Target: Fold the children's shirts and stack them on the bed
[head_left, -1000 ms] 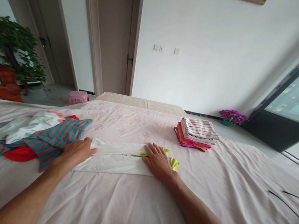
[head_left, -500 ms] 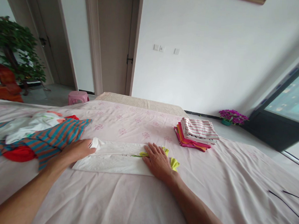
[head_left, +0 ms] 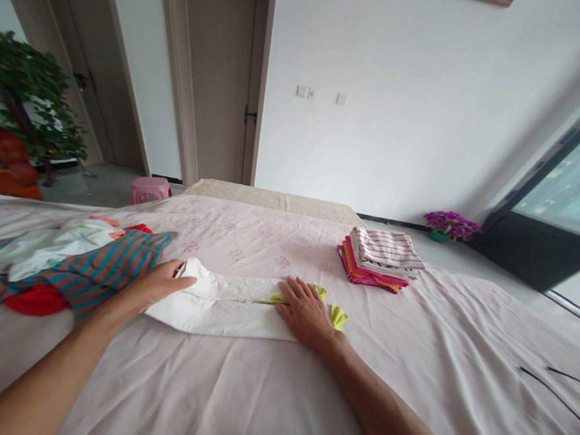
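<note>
A white garment [head_left: 224, 306], folded into a long strip with yellow-green trim at its right end, lies across the pink bedsheet [head_left: 268, 388]. My left hand [head_left: 153, 286] grips the strip's left end, thumb on top, and holds that end raised off the sheet. My right hand [head_left: 306, 313] lies flat with fingers spread, pressing down the right end over the yellow-green trim.
A heap of unfolded clothes [head_left: 58, 261], teal-and-orange striped, white and red, lies at the left. A folded stack [head_left: 379, 258] of striped and pink-orange garments sits at the right. Beyond the bed are a pink stool [head_left: 150, 189], a potted plant [head_left: 25, 99] and purple flowers [head_left: 451, 225].
My left hand has closed on the white garment's left end and lifted it off the sheet. My right hand has stayed in place.
</note>
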Demonstrator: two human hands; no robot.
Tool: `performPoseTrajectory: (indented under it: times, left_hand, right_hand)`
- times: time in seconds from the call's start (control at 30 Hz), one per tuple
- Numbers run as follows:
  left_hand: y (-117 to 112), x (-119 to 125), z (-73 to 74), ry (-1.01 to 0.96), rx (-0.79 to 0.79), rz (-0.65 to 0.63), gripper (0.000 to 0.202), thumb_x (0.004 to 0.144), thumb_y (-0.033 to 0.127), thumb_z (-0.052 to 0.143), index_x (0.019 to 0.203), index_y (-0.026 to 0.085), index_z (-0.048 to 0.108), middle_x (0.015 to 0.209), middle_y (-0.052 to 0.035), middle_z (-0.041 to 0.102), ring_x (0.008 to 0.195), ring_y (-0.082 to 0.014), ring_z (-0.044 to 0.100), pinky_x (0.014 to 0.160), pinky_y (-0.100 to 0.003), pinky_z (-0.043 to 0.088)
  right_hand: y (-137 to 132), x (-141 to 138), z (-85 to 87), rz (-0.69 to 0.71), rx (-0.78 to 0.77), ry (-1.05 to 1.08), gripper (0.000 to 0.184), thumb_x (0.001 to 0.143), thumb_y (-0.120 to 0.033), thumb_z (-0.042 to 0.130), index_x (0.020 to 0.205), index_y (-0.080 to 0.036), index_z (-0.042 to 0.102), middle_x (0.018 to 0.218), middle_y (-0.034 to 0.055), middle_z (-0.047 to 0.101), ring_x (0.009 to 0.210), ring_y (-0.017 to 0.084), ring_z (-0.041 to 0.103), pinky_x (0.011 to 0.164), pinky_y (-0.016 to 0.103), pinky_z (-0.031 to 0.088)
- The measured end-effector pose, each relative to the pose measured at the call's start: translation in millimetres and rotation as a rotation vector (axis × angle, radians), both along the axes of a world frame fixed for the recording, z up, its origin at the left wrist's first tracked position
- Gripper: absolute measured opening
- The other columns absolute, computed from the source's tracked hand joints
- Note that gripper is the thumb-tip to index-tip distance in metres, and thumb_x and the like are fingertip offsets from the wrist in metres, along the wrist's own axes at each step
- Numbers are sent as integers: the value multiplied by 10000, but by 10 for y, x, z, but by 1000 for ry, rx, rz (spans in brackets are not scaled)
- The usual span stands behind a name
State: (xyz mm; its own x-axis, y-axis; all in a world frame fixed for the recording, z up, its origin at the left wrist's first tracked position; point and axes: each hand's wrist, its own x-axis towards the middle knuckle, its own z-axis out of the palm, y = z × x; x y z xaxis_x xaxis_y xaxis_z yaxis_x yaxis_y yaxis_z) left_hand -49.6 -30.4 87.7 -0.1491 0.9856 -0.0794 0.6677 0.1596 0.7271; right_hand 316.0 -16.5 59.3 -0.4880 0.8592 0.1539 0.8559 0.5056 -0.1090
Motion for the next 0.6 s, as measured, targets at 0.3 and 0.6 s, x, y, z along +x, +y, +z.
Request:
performPoseTrajectory:
  times: [0.3, 0.6]
  left_hand:
    - [-158, 449, 192, -406, 38, -41, 713, 625, 605, 725, 1142, 145, 551, 1036, -105, 712, 931, -297, 683, 733, -358, 530]
    - [-200, 793, 223, -635, 37, -69, 621, 644, 551, 739, 1090, 153, 567, 952, -59, 685, 852, -246, 654, 696, -314, 484]
  right_hand:
    - [-1, 0, -1, 10, 13, 1, 515, 993, -452, 417, 1458, -232, 447, 1545, 82, 399, 1438, 268, 310, 1182, 461, 216]
    - [3, 3, -1, 14, 13, 2, 521, 990, -454, 430, 1452, -216, 453, 1546, 101, 395, 1434, 279, 317, 1176, 474, 227]
